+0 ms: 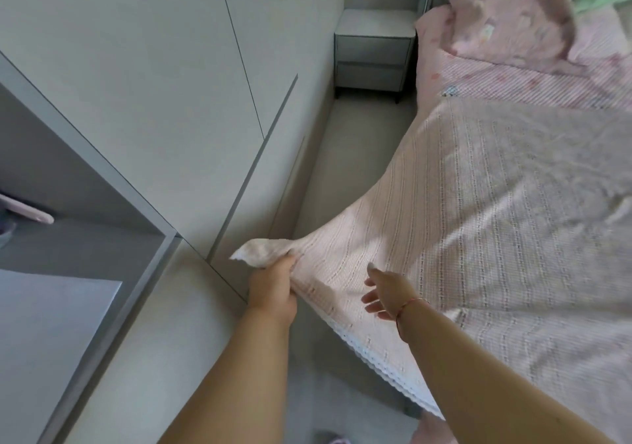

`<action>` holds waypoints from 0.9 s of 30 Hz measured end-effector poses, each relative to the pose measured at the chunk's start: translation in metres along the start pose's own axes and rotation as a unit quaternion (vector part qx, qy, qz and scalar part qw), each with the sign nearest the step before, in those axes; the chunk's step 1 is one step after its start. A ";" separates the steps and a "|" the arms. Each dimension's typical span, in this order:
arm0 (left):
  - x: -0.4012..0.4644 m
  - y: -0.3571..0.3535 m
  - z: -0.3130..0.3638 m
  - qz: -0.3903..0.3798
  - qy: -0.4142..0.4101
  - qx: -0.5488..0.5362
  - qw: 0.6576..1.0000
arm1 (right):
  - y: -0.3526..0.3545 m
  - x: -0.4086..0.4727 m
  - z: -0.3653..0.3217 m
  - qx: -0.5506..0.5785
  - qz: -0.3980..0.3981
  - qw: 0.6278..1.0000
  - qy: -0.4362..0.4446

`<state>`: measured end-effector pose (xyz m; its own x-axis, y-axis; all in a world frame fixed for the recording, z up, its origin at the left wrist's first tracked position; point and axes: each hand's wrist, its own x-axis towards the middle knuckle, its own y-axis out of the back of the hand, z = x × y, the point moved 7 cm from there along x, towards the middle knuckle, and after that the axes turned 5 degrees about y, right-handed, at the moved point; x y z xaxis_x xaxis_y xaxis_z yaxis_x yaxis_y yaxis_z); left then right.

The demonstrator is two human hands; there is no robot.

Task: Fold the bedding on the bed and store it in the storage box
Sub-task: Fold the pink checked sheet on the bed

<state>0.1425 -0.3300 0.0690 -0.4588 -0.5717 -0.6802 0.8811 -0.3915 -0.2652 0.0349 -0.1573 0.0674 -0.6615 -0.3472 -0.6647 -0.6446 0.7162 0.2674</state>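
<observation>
The left hand (272,284) grips a corner of the pink blanket (478,211), pulling it off the bed's near left edge. The right hand (384,293) hovers just over it, fingers apparently spread.

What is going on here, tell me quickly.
A person stands beside the bed, working on a pale pink blanket spread over it. The left hand grips one corner of the blanket and pulls it off the bed's edge toward the wardrobe. The right hand hovers open just above the blanket's edge. Nothing is folded yet; no storage box shows.
</observation>
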 end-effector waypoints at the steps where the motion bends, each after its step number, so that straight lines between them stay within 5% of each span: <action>1: -0.003 -0.009 0.005 -0.005 -0.010 -0.004 1.000 | 0.006 -0.001 -0.005 0.012 0.008 1.000 0.010; 8: -0.023 -0.064 0.008 -0.079 0.070 -0.129 0.986 | 0.044 -0.009 -0.031 0.060 0.024 0.997 0.038; 16: -0.063 -0.118 0.006 -0.214 0.127 0.030 0.968 | 0.077 -0.013 -0.075 0.113 0.029 0.986 0.117; 27: -0.102 -0.133 0.060 -0.221 -0.061 0.034 0.973 | 0.076 -0.007 -0.172 0.078 -0.059 0.952 0.288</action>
<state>0.0652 -0.2633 0.2150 -0.8051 -0.4160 -0.4228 0.5868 -0.6628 -0.4652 -0.0753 -0.2044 0.2120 -0.7178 -0.6732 -0.1775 -0.6921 0.7176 0.0771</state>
